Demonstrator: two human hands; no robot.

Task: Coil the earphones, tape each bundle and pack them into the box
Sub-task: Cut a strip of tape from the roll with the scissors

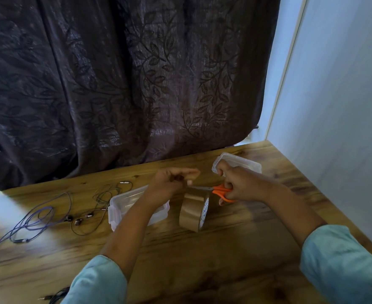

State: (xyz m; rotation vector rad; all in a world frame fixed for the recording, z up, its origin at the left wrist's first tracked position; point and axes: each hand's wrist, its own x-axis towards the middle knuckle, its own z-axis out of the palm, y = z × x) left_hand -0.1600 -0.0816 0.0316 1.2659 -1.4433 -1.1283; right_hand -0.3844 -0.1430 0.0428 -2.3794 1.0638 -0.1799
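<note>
1. At the near edge of the desk [224, 260], well to the near-left of the tape roll [193, 212], a dark cable [57, 298] pokes into view beside a teal sleeve [97, 281].
2. The tape roll, brown, stands on its edge between the two forearms.
3. Loose purple earphones [34, 222] lie uncoiled far to the left of the roll. Dark earphones [93, 213] sprawl between them and the box.
4. The clear plastic box [137, 207] sits just left of the roll, partly hidden under the left forearm.
5. Just above the roll, the left hand [172, 183] has its fingers curled and pinches the end of a strip of tape [191, 191] pulled up from the roll. Something small and dark shows between its fingers; I cannot tell what it is.
6. The right hand [235, 185], to the right of the roll, grips orange-handled scissors [222, 191], with the blades pointing left to the strip.
7. The box's clear lid [235, 164] lies behind and to the right of the roll, just beyond the right hand.
8. Behind the roll hangs a dark leaf-patterned curtain [137, 84]; a pale wall [345, 106] stands to its right.
</note>
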